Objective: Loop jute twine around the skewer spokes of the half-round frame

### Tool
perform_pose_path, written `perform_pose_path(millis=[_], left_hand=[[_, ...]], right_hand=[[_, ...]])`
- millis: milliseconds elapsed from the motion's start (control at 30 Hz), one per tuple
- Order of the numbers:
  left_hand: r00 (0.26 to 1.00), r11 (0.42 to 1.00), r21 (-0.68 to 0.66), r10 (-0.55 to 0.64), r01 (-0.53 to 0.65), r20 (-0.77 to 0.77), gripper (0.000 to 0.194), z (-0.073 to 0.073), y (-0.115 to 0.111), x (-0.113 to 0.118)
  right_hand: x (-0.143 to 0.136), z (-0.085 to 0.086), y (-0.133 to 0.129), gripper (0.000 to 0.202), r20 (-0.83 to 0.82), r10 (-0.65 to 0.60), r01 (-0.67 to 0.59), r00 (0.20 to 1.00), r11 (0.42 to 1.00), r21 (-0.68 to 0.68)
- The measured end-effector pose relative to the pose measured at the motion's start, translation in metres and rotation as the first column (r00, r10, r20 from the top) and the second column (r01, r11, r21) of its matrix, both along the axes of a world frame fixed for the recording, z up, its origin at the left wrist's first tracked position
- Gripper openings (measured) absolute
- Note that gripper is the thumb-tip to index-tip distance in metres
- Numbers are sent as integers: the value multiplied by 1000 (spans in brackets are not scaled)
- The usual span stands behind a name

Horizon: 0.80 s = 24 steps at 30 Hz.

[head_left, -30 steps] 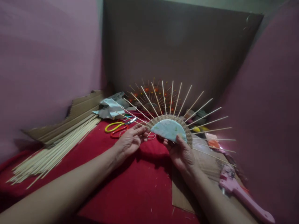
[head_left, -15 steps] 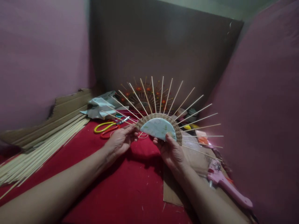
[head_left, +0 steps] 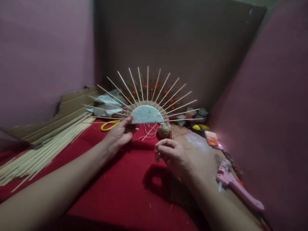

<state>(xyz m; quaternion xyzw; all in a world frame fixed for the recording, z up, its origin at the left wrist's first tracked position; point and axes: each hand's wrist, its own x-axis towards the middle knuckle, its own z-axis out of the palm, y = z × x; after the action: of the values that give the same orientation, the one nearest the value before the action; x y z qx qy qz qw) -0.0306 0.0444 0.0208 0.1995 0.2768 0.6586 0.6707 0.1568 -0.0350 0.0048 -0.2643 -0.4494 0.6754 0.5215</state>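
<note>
- Now, a little see-through bag on the right has something orange in it.
- The left hand pinches the left end of the half-round fan, with its thumb in front.
- The fan is up over the red cloth, flat side down, and its thin sticks poke out like sun rays.
- The right hand is apart from the fan, just below a ball of string. Its fingers are curled; I cannot tell if the tips touch.
- Both arms reach forward.
</note>
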Motion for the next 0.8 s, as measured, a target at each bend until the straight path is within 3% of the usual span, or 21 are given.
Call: perform_pose_path(millis=[200, 600, 800], left_hand=[[997, 997, 46, -53, 56, -64, 7, -10, 0, 3], [994, 996, 51, -70, 75, -87, 6, -14, -1, 5], [990, 997, 26, -64, 67, -124, 3, -13, -1, 6]], right_hand=[[-1, -2, 0, 8, 5, -14, 14, 1000, 1000, 16], [0, 4, -2, 8, 43, -21, 25, 999, 997, -74], [1, -2, 0, 9, 32, -7, 9, 999, 998, -64]])
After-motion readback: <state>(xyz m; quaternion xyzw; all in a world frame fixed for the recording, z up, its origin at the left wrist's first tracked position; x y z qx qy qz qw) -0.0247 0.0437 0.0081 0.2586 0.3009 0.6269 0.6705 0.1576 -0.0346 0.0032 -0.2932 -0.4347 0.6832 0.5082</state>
